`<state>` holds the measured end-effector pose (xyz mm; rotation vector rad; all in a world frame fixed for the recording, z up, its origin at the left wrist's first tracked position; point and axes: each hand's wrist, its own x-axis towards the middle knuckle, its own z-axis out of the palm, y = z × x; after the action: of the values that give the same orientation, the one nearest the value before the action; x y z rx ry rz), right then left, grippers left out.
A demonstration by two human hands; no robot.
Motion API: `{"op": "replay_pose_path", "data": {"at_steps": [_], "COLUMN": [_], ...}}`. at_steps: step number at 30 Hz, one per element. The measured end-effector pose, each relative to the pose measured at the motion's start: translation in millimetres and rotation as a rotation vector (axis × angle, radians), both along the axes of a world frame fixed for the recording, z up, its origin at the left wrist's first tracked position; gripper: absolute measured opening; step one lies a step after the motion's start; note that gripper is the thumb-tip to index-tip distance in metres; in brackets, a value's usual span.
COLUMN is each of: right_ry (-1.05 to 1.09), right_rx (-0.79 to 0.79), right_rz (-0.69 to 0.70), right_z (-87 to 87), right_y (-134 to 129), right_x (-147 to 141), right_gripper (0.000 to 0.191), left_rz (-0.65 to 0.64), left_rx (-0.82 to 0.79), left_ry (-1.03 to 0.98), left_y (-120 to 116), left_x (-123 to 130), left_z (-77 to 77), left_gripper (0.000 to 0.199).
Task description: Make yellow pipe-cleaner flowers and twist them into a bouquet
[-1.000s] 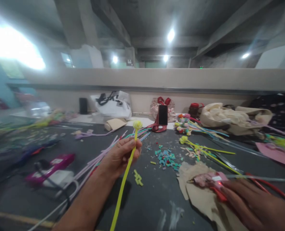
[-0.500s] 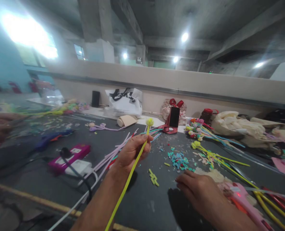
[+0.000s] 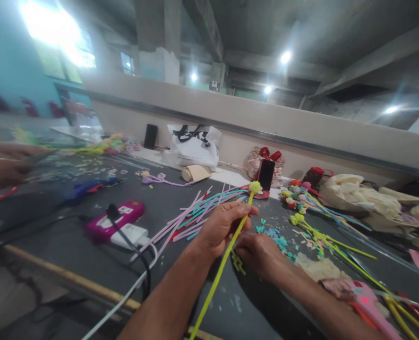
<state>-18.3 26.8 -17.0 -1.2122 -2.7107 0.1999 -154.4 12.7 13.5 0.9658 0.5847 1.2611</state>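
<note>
My left hand (image 3: 219, 229) is closed on a long yellow stem (image 3: 217, 278), pinching it between thumb and fingers just below a pale-yellow flower head (image 3: 255, 187). The stem slants down toward me across my forearm. Close beside it, my right hand (image 3: 262, 255) is closed, its fingers curled inward. Its fingertips are partly hidden, so whatever they may hold cannot be made out. Below the right hand, several small yellow-green pieces (image 3: 239, 267) lie on the dark table. A heap of blue and teal bits (image 3: 278, 238) is just beyond it.
A pink glue gun (image 3: 367, 297) with a lit red light rests at right. Yellow-headed stems (image 3: 322, 233) lie behind it. Loose lilac and teal stems (image 3: 195, 212) spread left of centre, near a magenta box (image 3: 133, 215) with cables. Another person's hands (image 3: 7, 165) are at far left.
My right hand has moved left and inward, from beside the blue bits to next to my left hand, and its fingers have curled. The view has turned somewhat left.
</note>
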Motion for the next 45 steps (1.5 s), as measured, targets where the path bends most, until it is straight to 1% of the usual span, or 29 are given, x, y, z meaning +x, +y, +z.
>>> {"op": "replay_pose_path", "data": {"at_steps": [4,8,11,13,16,20,24,26,29,33,36,38,42,45], "right_ry": [-0.003,0.025,0.086,0.158,0.284,0.422,0.534,0.589,0.662,0.751,0.792,0.82,0.89,0.955], "right_rx": [-0.022,-0.055,-0.101,-0.161,-0.271,-0.372,-0.496,-0.54,-0.563,-0.541,-0.524,-0.551,-0.628,-0.661], "right_rz": [-0.019,-0.041,-0.064,-0.078,-0.081,-0.084,-0.114,-0.145,-0.188,-0.197,-0.182,-0.177,-0.195,-0.217], "right_z": [-3.4,-9.1,-12.5,-12.8,-10.5,-6.0,-2.1,-0.2,2.0,3.6,6.8,10.8,18.0,18.5], "right_y": [-0.6,-2.5,-2.1,-1.2,-0.6,-2.7,-5.7,-6.1,-4.9,-1.6,0.7,1.4,0.6,-0.8], "right_x": [-1.0,4.3,9.7,14.2,21.5,28.5,32.7,35.8,41.7,48.1,50.5,51.8,54.9,57.3], "right_gripper": [0.016,0.016,0.013,0.013,0.014,0.011,0.024,0.022,0.01,0.011,0.006,0.003,0.013,0.018], "left_rz": [0.021,0.019,0.006,-0.002,-0.018,-0.039,-0.032,-0.034,-0.044,-0.064,-0.061,-0.058,-0.071,-0.069], "left_rx": [0.006,0.009,0.005,0.0,-0.01,-0.044,-0.056,-0.053,-0.052,-0.073,-0.071,-0.072,-0.098,-0.109], "left_ry": [-0.008,-0.01,-0.006,0.001,0.019,0.076,0.104,0.11,0.128,0.142,0.143,0.159,0.189,0.201], "left_y": [1.9,3.1,3.3,2.8,1.0,-1.1,-1.0,-0.6,0.1,1.5,2.3,2.1,0.5,-0.5], "left_x": [-1.2,-0.7,0.1,1.0,3.1,6.4,8.7,9.5,10.4,10.7,11.0,11.5,13.8,15.7], "left_z": [-0.9,-2.7,-3.6,-3.7,-3.3,-2.7,-3.4,-4.4,-6.3,-8.8,-9.4,-8.9,-7.3,-7.8], "left_gripper": [0.018,0.02,0.022,0.023,0.021,0.019,0.019,0.019,0.02,0.023,0.023,0.023,0.021,0.021]}}
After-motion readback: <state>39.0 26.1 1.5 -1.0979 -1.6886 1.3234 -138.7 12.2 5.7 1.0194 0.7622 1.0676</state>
